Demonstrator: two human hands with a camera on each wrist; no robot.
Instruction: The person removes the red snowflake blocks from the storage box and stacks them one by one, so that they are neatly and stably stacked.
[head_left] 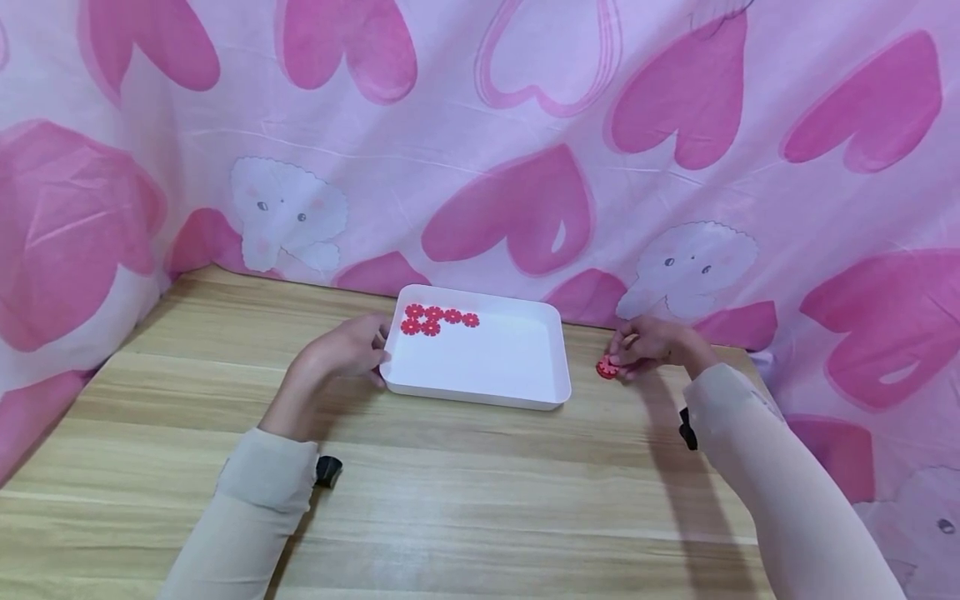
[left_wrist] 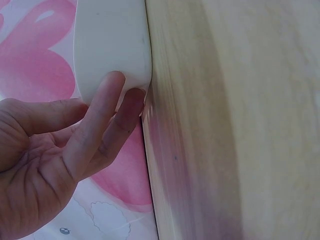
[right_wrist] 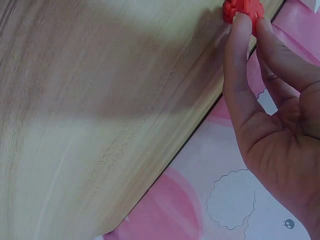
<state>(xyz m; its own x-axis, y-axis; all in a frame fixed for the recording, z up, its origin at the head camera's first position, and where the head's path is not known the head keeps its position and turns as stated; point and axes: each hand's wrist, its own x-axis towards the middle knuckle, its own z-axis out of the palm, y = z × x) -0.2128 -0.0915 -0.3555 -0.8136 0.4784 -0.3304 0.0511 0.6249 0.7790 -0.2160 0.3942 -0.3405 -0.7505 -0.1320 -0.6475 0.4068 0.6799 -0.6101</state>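
Note:
A white rectangular tray (head_left: 487, 402) sits on the wooden table, with several red flower-shaped notched discs (head_left: 431, 314) laid flat in its far left corner. At the tray's left end, my left hand (head_left: 351, 348) holds the side. The left wrist view shows fingertips (left_wrist: 116, 79) against the tray's outer wall (left_wrist: 114, 40). To the right of the tray, my right hand (head_left: 651, 343) pinches a small stack of red flower-shaped discs (head_left: 607, 367) between thumb and fingers, low over the table. In the right wrist view these discs (right_wrist: 242, 9) are partly cut off at the top.
The wooden table (head_left: 480, 500) ends at the back against a pink heart-patterned cloth (head_left: 390, 175) that hangs behind and at both sides. The tray stands near that back edge. A black wrist strap part (head_left: 327, 472) sticks out from the left sleeve.

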